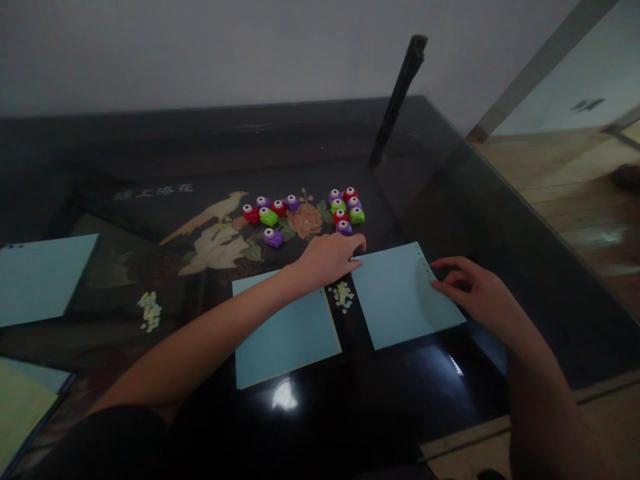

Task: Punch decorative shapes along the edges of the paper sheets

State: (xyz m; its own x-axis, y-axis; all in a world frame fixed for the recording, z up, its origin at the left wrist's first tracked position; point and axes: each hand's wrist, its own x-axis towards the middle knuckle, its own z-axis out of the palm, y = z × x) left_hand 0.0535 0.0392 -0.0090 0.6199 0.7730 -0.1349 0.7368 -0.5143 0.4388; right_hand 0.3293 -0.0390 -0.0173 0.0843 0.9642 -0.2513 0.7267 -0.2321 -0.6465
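Note:
A light blue sheet of paper point(400, 300) lies on the dark table between my hands, with a row of small punched shapes along its right edge. My left hand point(333, 259) reaches across to its upper left corner, thumb and curled index finger at the paper. On the right edge, beside the punched shapes, my right hand point(467, 285) holds the paper with thumb and fingers. Under my left forearm is another light blue sheet point(290, 343), partly hidden. Small pale paper cut-outs point(343, 297) lie in a pile between the two sheets.
Several red, green and purple craft punches point(346, 212) stand grouped beyond my left hand, with more punches point(269, 215) to their left. Another cut-out pile point(150, 311), a blue sheet point(45, 280) and yellow paper point(23, 407) lie left. A dark post point(399, 100) rises at the back.

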